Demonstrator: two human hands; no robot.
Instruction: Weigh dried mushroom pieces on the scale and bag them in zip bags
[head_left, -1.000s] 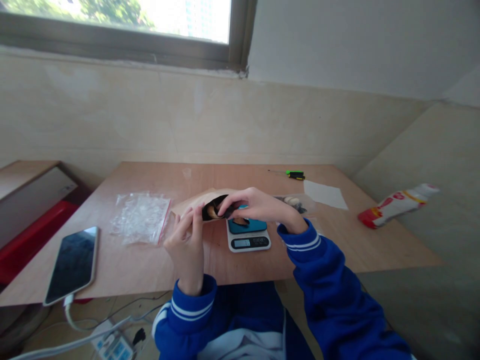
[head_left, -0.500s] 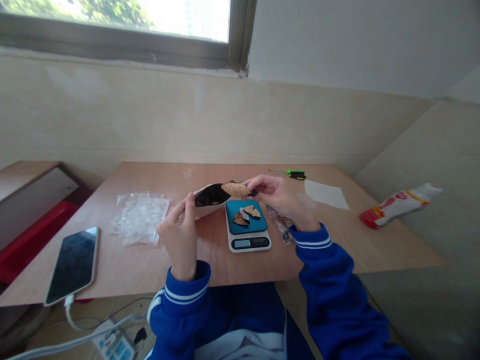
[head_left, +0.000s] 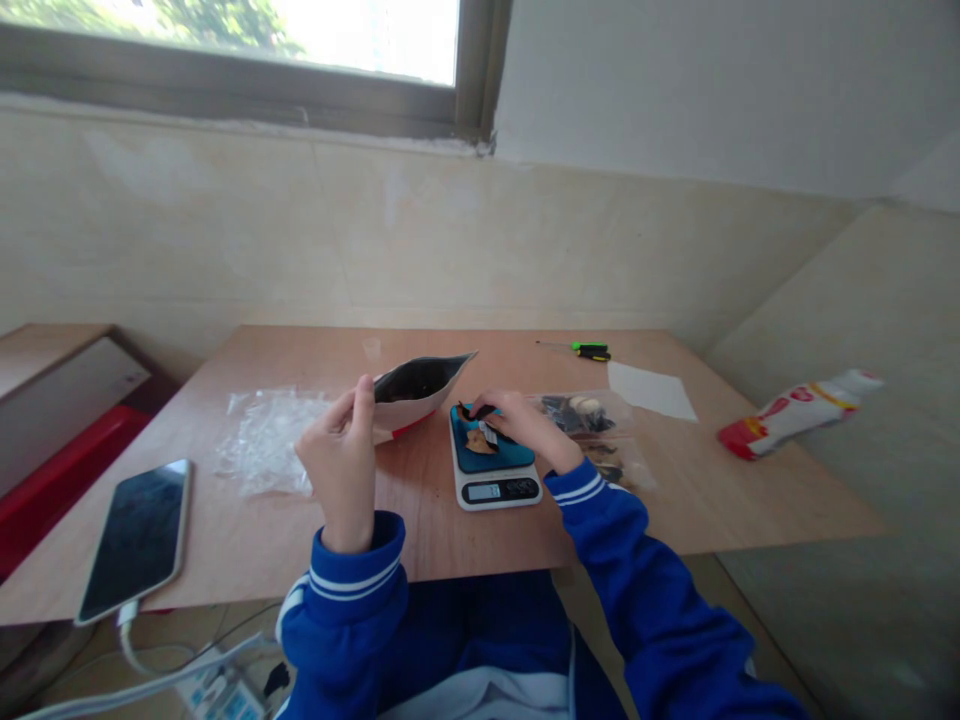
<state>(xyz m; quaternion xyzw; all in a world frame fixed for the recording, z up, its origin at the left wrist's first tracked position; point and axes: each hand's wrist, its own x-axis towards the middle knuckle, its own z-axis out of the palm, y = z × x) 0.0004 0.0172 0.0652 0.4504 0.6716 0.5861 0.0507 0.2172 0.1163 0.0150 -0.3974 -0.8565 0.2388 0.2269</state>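
1. A phone (head_left: 133, 538) lies at the table's (head_left: 300, 540) left edge, beside clear bags (head_left: 268, 450).
2. The left hand (head_left: 341, 470) pinches the open pouch (head_left: 415, 392) between thumb and fingers, its mouth tilted toward the scale (head_left: 495, 465). If it tips further, pieces could spill.
3. The right hand's (head_left: 521, 425) fingers curl together over the dried pieces (head_left: 480, 438) on the scale; pressing down would likely skew the reading.

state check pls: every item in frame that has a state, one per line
Left hand: grips the pouch.
Tan stand-up pouch: mouth open, held above table.
Right hand: on the scale's platform.
White scale with teal platform: display lit, brown pieces on it.
Black smartphone: screen dark, cable plugged in.
Clear zip bag: holding dark pieces.
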